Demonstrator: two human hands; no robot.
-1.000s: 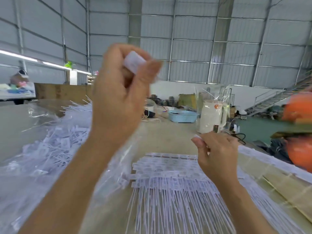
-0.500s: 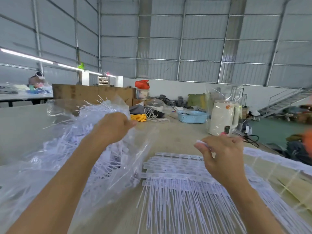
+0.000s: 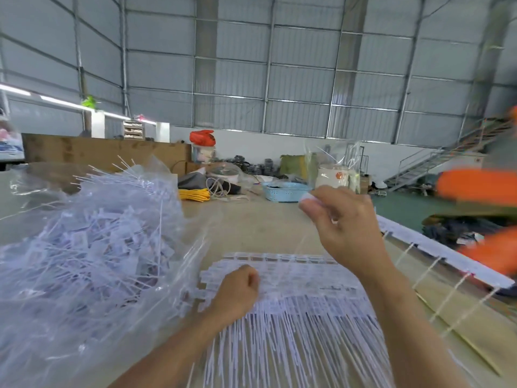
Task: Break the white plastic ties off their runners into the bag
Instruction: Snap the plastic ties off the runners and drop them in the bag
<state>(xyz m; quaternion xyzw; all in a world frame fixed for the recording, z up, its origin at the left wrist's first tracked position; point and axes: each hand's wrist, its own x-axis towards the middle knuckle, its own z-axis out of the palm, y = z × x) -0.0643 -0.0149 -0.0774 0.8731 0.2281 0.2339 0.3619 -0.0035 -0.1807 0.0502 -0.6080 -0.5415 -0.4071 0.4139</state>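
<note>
The left hand point(image 3: 237, 289) has left the bag point(image 3: 92, 247) and now rests clenched on the stacked ties point(image 3: 293, 289) on the worktop point(image 3: 265, 225). The right hand point(image 3: 344, 225) stays raised, pinching a white piece. Next break-off is due.

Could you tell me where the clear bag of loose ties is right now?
The clear bag sits on the table's left side, just left of the left hand.

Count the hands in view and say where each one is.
2. The left hand rests curled on the sheet of white ties lying on the table. The right hand is raised above that sheet, pinching a small white piece.
</note>
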